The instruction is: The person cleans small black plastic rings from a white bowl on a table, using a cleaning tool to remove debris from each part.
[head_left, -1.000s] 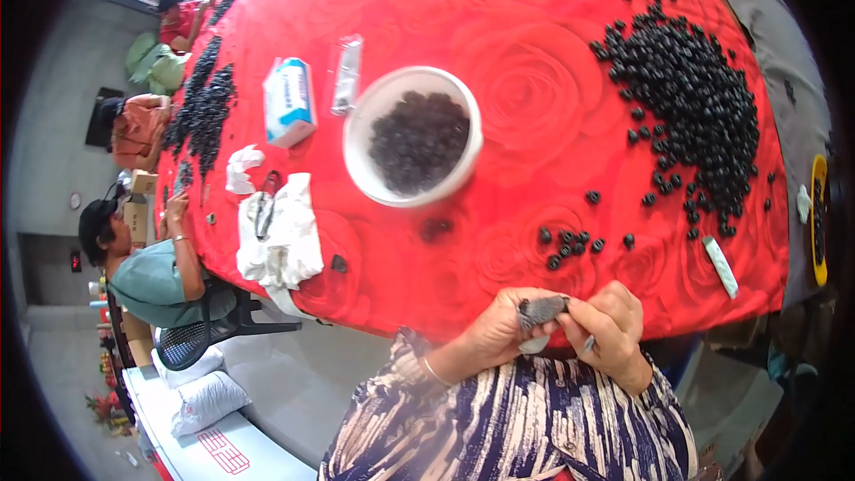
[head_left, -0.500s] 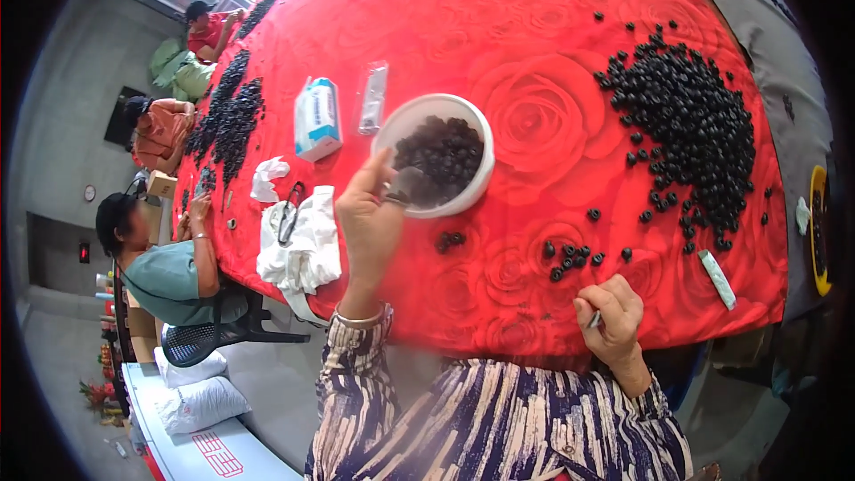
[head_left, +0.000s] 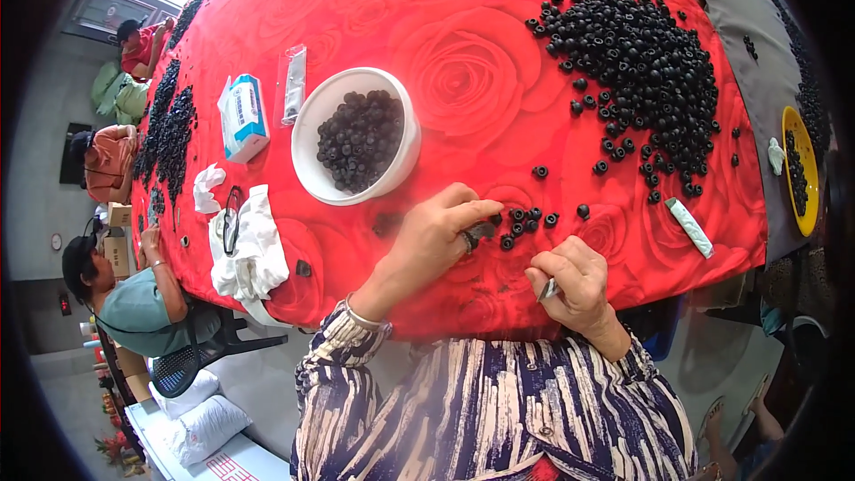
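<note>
My left hand (head_left: 432,239) is closed in a pinch at the near edge of the table. Its thumb and forefinger close on a small black ring-shaped piece (head_left: 496,219), partly hidden by the fingers. Something dark grey (head_left: 482,230) sits at its thumb tip. Several loose black ring-shaped pieces (head_left: 518,228) lie just beyond the fingertips. To the right, my right hand (head_left: 574,285) is closed round a small metal blade-like tool (head_left: 549,289); only its tip shows. A white bowl (head_left: 398,165) holding many black round pieces (head_left: 360,138) stands beyond my left hand.
A large pile of black pieces (head_left: 637,62) spreads over the red tablecloth (head_left: 374,0) at right. A pale packet (head_left: 690,228) lies below it. At left are a tissue pack (head_left: 243,118), a clear sleeve (head_left: 294,85) and white cloth (head_left: 254,249). People sit along the left edge.
My left hand has moved from the bowl rightward and nearer, to the loose pieces by my right hand. The whole view has shifted, with table things now further left.
</note>
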A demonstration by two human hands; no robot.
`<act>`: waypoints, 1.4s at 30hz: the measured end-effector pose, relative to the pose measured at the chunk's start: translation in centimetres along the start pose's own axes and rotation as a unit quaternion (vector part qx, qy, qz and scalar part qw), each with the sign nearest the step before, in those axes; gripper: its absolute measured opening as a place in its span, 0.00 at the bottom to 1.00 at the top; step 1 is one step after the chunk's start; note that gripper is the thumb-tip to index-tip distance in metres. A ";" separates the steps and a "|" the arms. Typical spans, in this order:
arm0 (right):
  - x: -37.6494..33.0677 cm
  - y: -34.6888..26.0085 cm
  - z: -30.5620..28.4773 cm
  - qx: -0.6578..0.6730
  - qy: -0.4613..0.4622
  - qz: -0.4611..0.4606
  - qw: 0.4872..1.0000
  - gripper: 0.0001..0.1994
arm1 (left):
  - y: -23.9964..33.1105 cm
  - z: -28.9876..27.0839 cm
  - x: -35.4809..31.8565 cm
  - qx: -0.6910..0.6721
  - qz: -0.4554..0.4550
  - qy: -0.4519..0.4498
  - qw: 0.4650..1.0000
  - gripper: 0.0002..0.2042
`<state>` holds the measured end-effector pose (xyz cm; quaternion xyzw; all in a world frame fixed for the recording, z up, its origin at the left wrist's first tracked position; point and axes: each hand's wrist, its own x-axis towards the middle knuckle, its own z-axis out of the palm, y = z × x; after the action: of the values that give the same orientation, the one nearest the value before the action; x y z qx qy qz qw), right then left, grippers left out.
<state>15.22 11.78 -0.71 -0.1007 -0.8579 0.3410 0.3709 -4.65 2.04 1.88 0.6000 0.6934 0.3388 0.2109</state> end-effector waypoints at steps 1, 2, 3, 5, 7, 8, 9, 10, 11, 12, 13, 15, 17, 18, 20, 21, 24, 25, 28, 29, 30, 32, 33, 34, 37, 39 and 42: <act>0.0 0.0 0.0 0.003 -0.007 0.001 1.000 0.08 | -0.2 0.3 0.2 0.004 0.011 -0.023 1.000 0.14; 0.0 0.0 0.0 0.002 -0.007 0.003 1.000 0.08 | -0.4 0.6 0.3 0.003 0.011 -0.024 1.000 0.14; 0.0 -0.1 0.0 0.000 -0.004 0.003 1.000 0.08 | -0.6 0.8 0.3 0.008 0.008 -0.029 1.000 0.14; 0.1 -0.1 0.1 -0.004 -0.001 0.006 1.000 0.09 | -0.7 1.1 0.5 0.011 0.006 -0.036 0.999 0.14; 0.2 0.0 0.1 -0.004 -0.007 0.005 1.000 0.09 | -0.6 1.2 0.6 0.004 0.002 -0.009 1.000 0.13; 0.2 0.0 0.0 -0.005 -0.008 0.006 1.000 0.09 | -0.5 1.3 0.6 0.002 0.002 -0.010 1.000 0.13; 0.2 -0.1 -0.1 0.001 -0.015 0.009 1.000 0.08 | -0.4 1.4 0.4 -0.011 -0.002 0.020 1.000 0.13; 0.2 0.0 -0.2 0.007 -0.022 0.013 1.000 0.07 | -0.2 1.6 0.2 -0.025 -0.004 0.049 0.998 0.12; 0.2 0.0 -0.3 0.005 -0.023 0.015 1.000 0.07 | 0.0 1.7 -0.1 -0.027 -0.004 0.048 0.998 0.12; 0.2 0.0 -0.4 0.006 -0.034 0.021 0.999 0.07 | 0.3 1.7 -0.7 -0.168 -0.065 0.045 0.983 0.11; 0.3 0.0 -0.6 0.007 -0.046 0.027 0.999 0.07 | 0.7 1.7 -1.3 -0.303 -0.127 0.040 0.944 0.10; 0.5 -0.4 -1.0 0.052 -0.049 0.065 0.995 0.08 | 2.1 1.3 -2.5 -0.420 -0.197 0.017 0.886 0.10; 1.0 -1.1 -1.4 0.096 -0.056 0.102 0.989 0.09 | 2.8 1.5 -3.7 -0.530 -0.262 -0.003 0.806 0.11; 1.3 -1.5 -1.6 0.139 -0.058 0.119 0.981 0.09 | 2.9 1.8 -4.1 -0.589 -0.247 -0.002 0.769 0.11; 1.6 -2.0 -2.0 0.182 -0.067 0.122 0.973 0.10 | 3.2 2.4 -4.6 -0.653 -0.218 0.000 0.726 0.10; 1.7 -2.2 -2.0 0.180 -0.071 0.126 0.973 0.10 | 3.1 2.7 -4.9 -0.657 -0.219 0.000 0.722 0.10; 2.2 -2.6 -2.5 0.190 -0.095 0.129 0.969 0.13 | 3.2 3.3 -5.2 -0.653 -0.208 0.001 0.728 0.10; 2.3 -2.7 -2.6 0.227 -0.106 0.142 0.958 0.13 | 3.6 3.2 -5.2 -0.650 -0.210 0.007 0.731 0.10; 2.0 -2.5 -3.0 0.256 -0.137 0.173 0.941 0.14 | 4.2 3.3 -5.3 -0.596 -0.191 0.024 0.779 0.10; 1.8 -2.5 -3.2 0.250 -0.155 0.188 0.937 0.14 | 4.4 3.3 -5.3 -0.540 -0.169 0.035 0.824 0.11; 1.6 -2.7 -3.1 0.249 -0.156 0.192 0.936 0.14 | 4.4 3.3 -5.4 -0.543 -0.171 0.033 0.822 0.11; 1.3 -3.0 -2.8 0.220 -0.139 0.244 0.934 0.11 | 4.4 3.5 -5.4 -0.562 -0.154 0.036 0.811 0.12; 1.4 -3.1 -2.8 0.219 -0.138 0.248 0.934 0.11 | 4.3 3.6 -5.4 -0.564 -0.156 0.034 0.810 0.12; 1.6 -3.2 -2.7 0.180 -0.140 0.218 0.949 0.10 | 4.3 3.6 -5.5 -0.562 -0.162 0.033 0.811 0.12; 2.0 -3.2 -2.6 0.121 -0.140 0.188 0.964 0.10 | 4.2 3.6 -5.4 -0.551 -0.175 0.030 0.815 0.11; 2.1 -3.1 -2.5 0.103 -0.141 0.189 0.966 0.10 | 4.1 3.7 -5.4 -0.543 -0.181 0.029 0.819 0.11; 2.1 -3.0 -2.3 0.075 -0.140 0.177 0.971 0.11 | 4.1 3.8 -5.3 -0.517 -0.173 0.032 0.837 0.11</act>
<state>15.61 11.59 3.62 -0.1738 -0.8417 0.4756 0.1873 1.89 -2.10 1.62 0.2622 0.5161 0.6252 0.5235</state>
